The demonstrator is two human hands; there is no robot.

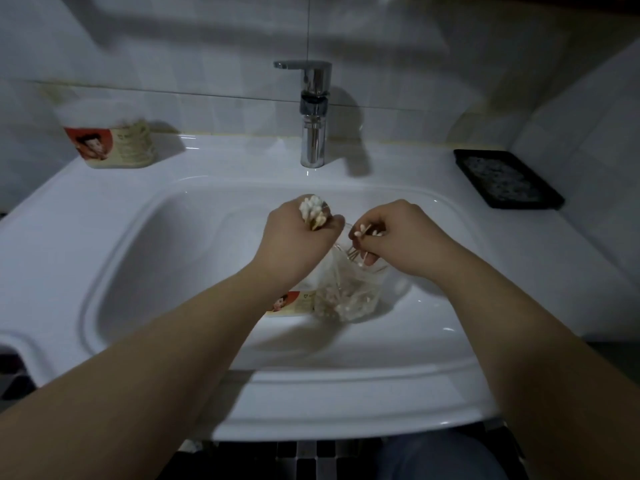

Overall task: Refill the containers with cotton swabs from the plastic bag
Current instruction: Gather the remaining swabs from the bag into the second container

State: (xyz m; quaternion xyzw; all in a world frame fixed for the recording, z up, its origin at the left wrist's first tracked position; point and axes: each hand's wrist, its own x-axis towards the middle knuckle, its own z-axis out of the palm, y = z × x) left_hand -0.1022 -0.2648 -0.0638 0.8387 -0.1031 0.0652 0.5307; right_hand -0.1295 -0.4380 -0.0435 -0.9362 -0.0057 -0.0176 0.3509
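Over the white sink basin point(145, 258), my left hand point(294, 244) grips a bunch of cotton swabs point(313, 211), their white tips sticking up out of the fist. My right hand point(394, 237) pinches a few more swabs point(362, 233) just above the mouth of a clear plastic bag point(349, 292) that holds many swabs. The bag hangs below both hands inside the basin. Behind it, partly hidden by my left wrist, is a round container point(291, 303) with a red label. A second container point(110, 136) with the same label stands on the sink ledge at the back left.
A chrome tap point(313, 112) rises at the back centre of the sink. A black tray point(507, 178) lies on the ledge at the back right. Tiled walls close in behind and to the right. The sink's front rim point(346, 403) is near my body.
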